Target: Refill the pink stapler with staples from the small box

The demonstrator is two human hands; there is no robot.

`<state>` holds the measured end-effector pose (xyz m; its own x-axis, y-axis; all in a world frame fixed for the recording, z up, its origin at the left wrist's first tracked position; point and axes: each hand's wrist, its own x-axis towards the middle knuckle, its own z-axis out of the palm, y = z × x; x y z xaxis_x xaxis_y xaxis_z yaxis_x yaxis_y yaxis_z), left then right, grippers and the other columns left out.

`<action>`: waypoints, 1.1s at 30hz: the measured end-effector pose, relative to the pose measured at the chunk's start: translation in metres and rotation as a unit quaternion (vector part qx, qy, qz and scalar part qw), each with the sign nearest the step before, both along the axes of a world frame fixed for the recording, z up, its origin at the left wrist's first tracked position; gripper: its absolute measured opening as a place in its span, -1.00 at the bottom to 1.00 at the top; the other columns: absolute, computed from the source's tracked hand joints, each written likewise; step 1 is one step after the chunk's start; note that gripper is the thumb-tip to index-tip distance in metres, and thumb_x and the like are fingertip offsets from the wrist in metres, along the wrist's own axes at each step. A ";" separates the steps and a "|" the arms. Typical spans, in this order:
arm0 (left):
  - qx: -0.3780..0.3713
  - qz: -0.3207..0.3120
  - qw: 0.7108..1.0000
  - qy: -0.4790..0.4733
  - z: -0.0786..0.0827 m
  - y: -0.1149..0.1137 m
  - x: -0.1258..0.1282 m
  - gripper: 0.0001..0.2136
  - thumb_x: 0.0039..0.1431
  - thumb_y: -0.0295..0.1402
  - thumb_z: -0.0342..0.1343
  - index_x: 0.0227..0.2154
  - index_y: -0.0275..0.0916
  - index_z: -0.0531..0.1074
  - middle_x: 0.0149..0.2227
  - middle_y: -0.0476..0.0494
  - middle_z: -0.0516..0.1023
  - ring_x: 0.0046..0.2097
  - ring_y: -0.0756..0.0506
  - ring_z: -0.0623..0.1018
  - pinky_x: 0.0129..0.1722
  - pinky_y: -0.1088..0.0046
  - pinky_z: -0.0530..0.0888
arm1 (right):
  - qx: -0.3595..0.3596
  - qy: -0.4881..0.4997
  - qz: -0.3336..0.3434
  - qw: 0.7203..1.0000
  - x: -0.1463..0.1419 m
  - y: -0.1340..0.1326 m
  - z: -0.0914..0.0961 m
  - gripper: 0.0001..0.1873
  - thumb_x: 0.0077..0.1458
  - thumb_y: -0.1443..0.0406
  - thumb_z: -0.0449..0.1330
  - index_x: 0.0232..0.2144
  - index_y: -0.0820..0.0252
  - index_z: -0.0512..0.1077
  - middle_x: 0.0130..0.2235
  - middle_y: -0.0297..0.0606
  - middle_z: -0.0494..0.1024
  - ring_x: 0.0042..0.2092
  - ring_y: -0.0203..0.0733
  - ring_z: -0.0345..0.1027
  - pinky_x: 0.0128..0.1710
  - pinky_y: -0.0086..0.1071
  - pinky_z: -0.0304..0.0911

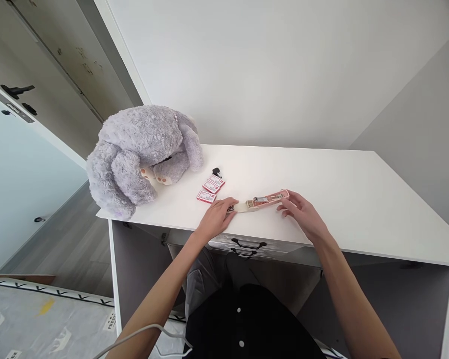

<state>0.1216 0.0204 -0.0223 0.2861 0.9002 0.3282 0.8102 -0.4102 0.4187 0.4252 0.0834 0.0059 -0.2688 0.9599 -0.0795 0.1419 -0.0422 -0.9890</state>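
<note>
An opened-out stapler point(266, 200), cream on its left part and pink along its right part with metal pieces inside, lies low over the white desktop. My left hand point(217, 216) is closed around its left end, where a small dark patterned patch shows by the fingertips. At the other end, my right hand point(302, 213) holds the pink tip between thumb and forefinger, its other fingers curled beneath. Just beyond my left hand lie three small red-and-white boxes point(206, 196), two of them touching. Behind them is a small black object point(216, 172) whose kind I cannot make out.
A big grey plush toy point(142, 134) slumps on the left end of the white desk point(322, 184). Drawers with black handles point(249, 244) sit under the front edge. A white cable point(145, 329) crosses my left forearm. A door point(18, 94) stands at far left.
</note>
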 end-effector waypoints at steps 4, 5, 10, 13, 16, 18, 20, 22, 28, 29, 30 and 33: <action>-0.012 -0.003 1.000 -0.009 0.000 0.001 0.000 -0.64 0.48 -0.27 -0.02 0.26 -0.14 0.24 0.21 -0.18 0.56 0.25 -0.21 0.51 0.22 0.09 0.45 | 0.053 0.025 0.022 0.998 -0.011 -0.004 0.010 -0.46 0.22 -0.07 0.30 0.12 0.05 0.48 0.13 -0.11 0.57 -0.20 -0.13 0.46 -0.16 -0.15 0.45; -0.015 -0.002 1.000 -0.010 0.000 0.001 0.000 -0.64 0.48 -0.26 -0.03 0.27 -0.14 0.23 0.21 -0.17 0.56 0.26 -0.20 0.51 0.23 0.09 0.44 | 0.065 0.031 0.026 0.997 -0.014 -0.005 0.011 -0.47 0.23 -0.06 0.29 0.12 0.06 0.48 0.12 -0.10 0.58 -0.23 -0.15 0.44 -0.15 -0.13 0.44; -0.033 -0.001 0.999 -0.018 -0.001 0.001 -0.001 -0.59 0.48 -0.18 -0.02 0.29 -0.13 0.18 0.25 -0.16 0.53 0.29 -0.22 0.49 0.25 0.09 0.44 | 0.116 0.019 0.047 0.992 -0.034 -0.008 0.014 -0.53 0.24 -0.03 0.29 0.09 0.02 0.48 0.01 -0.16 0.65 -0.17 -0.11 0.50 -0.13 -0.15 0.42; -0.046 0.005 0.999 -0.026 -0.002 0.000 -0.001 -0.55 0.47 -0.15 -0.01 0.32 -0.12 0.12 0.29 -0.18 0.49 0.29 -0.22 0.49 0.21 0.10 0.48 | 0.149 -0.023 0.044 0.988 -0.047 -0.010 0.017 -0.56 0.24 -0.03 0.27 0.05 0.03 0.51 -0.03 -0.19 0.65 -0.22 -0.13 0.49 -0.14 -0.18 0.41; -0.055 0.009 0.998 -0.030 -0.002 0.000 -0.002 -0.54 0.47 -0.15 -0.01 0.33 -0.11 0.10 0.29 -0.18 0.49 0.27 -0.22 0.52 0.17 0.10 0.51 | 0.171 -0.049 0.042 0.983 -0.058 -0.010 0.020 -0.57 0.24 -0.03 0.26 0.02 0.05 0.54 -0.11 -0.21 0.65 -0.28 -0.16 0.46 -0.21 -0.23 0.40; -0.058 0.010 0.998 -0.030 -0.002 0.000 -0.002 -0.54 0.47 -0.14 -0.01 0.32 -0.10 0.11 0.29 -0.17 0.49 0.27 -0.23 0.52 0.17 0.09 0.51 | 0.186 -0.059 0.048 0.980 -0.064 -0.011 0.021 -0.58 0.25 -0.04 0.25 0.00 0.05 0.55 -0.16 -0.23 0.64 -0.30 -0.16 0.44 -0.25 -0.25 0.39; -0.059 0.012 0.998 -0.031 -0.002 0.000 -0.001 -0.55 0.47 -0.13 0.00 0.31 -0.10 0.12 0.29 -0.17 0.49 0.28 -0.24 0.51 0.17 0.09 0.51 | 0.206 -0.067 0.055 0.975 -0.068 -0.011 0.022 -0.59 0.27 -0.04 0.23 0.00 0.05 0.55 -0.16 -0.24 0.63 -0.32 -0.16 0.42 -0.26 -0.26 0.38; -0.063 0.013 0.997 -0.031 -0.001 0.000 -0.001 -0.54 0.46 -0.12 -0.01 0.31 -0.10 0.13 0.30 -0.18 0.48 0.28 -0.24 0.51 0.15 0.09 0.52 | 0.229 -0.074 0.063 0.969 -0.072 -0.011 0.022 -0.60 0.30 -0.04 0.21 0.00 0.04 0.54 -0.14 -0.24 0.63 -0.35 -0.18 0.39 -0.24 -0.25 0.38; -0.065 0.012 0.997 -0.032 0.000 -0.001 -0.001 -0.52 0.46 -0.11 -0.01 0.33 -0.11 0.10 0.28 -0.20 0.50 0.26 -0.24 0.53 0.15 0.10 0.52 | 0.281 -0.103 0.080 0.951 -0.079 -0.011 0.022 -0.63 0.35 -0.02 0.17 0.01 0.03 0.54 -0.16 -0.25 0.60 -0.37 -0.20 0.32 -0.23 -0.26 0.36; -0.066 0.012 0.997 -0.031 0.000 -0.001 -0.001 -0.52 0.46 -0.12 -0.01 0.33 -0.11 0.10 0.28 -0.20 0.50 0.26 -0.25 0.53 0.15 0.10 0.52 | 0.284 -0.107 0.082 0.949 -0.080 -0.011 0.021 -0.63 0.35 -0.02 0.17 0.01 0.03 0.54 -0.16 -0.25 0.60 -0.37 -0.20 0.32 -0.24 -0.26 0.37; -0.067 0.013 0.997 -0.030 0.001 -0.001 -0.001 -0.51 0.46 -0.12 0.00 0.33 -0.11 0.09 0.28 -0.20 0.50 0.26 -0.25 0.53 0.14 0.10 0.52 | 0.287 -0.111 0.085 0.948 -0.081 -0.011 0.020 -0.62 0.36 -0.02 0.16 0.02 0.03 0.54 -0.15 -0.25 0.60 -0.37 -0.20 0.33 -0.23 -0.27 0.37; -0.072 0.015 0.997 -0.032 0.001 0.000 0.000 -0.49 0.45 -0.12 0.01 0.34 -0.12 0.07 0.28 -0.22 0.50 0.25 -0.25 0.54 0.15 0.11 0.51 | 0.299 -0.129 0.093 0.941 -0.084 -0.009 0.017 -0.60 0.36 -0.03 0.15 0.05 0.03 0.54 -0.15 -0.23 0.60 -0.35 -0.18 0.36 -0.23 -0.26 0.37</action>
<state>0.1211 0.0199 -0.0209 0.2403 0.9474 0.2115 0.7913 -0.3174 0.5227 0.3415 0.0740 0.0234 -0.4831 0.7913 0.3747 0.3295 0.5608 -0.7596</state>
